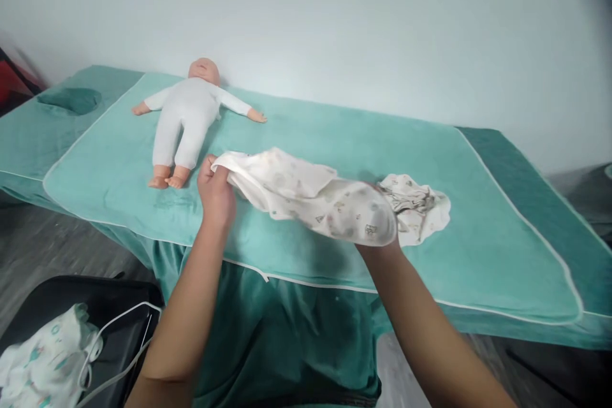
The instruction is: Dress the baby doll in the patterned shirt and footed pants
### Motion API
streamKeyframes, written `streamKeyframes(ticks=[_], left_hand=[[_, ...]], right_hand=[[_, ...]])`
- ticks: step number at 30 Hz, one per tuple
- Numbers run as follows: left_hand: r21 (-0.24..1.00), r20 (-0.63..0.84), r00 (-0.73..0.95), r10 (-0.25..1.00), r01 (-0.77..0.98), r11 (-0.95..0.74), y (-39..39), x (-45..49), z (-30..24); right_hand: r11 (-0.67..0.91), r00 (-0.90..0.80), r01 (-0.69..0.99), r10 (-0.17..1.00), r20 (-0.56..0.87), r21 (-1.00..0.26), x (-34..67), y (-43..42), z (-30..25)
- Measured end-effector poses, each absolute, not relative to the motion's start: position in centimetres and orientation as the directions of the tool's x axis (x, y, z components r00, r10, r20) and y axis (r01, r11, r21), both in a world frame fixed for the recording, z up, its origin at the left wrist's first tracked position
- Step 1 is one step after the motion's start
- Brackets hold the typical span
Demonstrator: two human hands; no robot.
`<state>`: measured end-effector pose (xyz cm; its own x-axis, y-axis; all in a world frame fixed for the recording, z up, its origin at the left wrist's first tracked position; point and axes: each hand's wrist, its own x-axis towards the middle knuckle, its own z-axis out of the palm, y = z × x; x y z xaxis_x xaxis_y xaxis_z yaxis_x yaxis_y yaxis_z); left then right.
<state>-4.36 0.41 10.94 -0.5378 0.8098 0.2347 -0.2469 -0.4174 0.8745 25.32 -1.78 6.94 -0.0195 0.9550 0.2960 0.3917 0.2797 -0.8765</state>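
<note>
My left hand (217, 194) is closed on one end of a white printed baby garment (296, 188), which stretches across in front of me above the changing surface. At the other end, my right hand (382, 252) reaches up under the cloth. The fabric drapes over it, so its fingers are hidden. Just beyond the right hand lies a second, crumpled printed cloth (423, 210). To the left, a baby doll (186, 111) in a white suit lies on its back with arms spread, its feet pointing towards me.
A green mat (335, 121) with white piping covers the long green-draped table (29, 140), set against a white wall (335, 19). At lower left, a black chair (115, 306) holds a printed cloth (48, 357) and a white cord (119, 370).
</note>
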Motion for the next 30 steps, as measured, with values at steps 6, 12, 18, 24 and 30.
streamKeyframes(ticks=[6, 12, 18, 24, 30], left_hand=[[0.765, 0.56, -0.21, 0.801, 0.501, -0.404, -1.5, -3.0, 17.1], [0.449, 0.525, 0.22, 0.822, 0.749, -0.487, -3.0, 0.3, 20.3], [0.353, 0.514, 0.198, 0.835, 0.838, -0.417, -4.0, -1.9, 22.4], [0.326, 0.606, 0.004, 0.796, 0.911, -0.253, -3.5, -5.0, 21.7], [0.562, 0.628, -0.143, 0.765, 0.764, -0.318, -1.2, -6.2, 20.0]], right_hand=[[0.052, 0.231, 0.078, 0.971, 0.069, -0.996, 23.5, -4.6, 7.8], [0.46, -0.16, 0.307, 0.888, 0.431, -0.833, 17.3, -5.2, 15.4], [0.61, -0.177, 0.599, 0.733, 0.656, -0.519, 18.3, -1.5, 19.4], [0.521, -0.129, 0.77, 0.694, 0.709, -0.37, 21.7, -0.2, 20.4], [0.406, -0.05, 0.818, 0.756, 0.653, -0.408, 24.7, 1.4, 18.8]])
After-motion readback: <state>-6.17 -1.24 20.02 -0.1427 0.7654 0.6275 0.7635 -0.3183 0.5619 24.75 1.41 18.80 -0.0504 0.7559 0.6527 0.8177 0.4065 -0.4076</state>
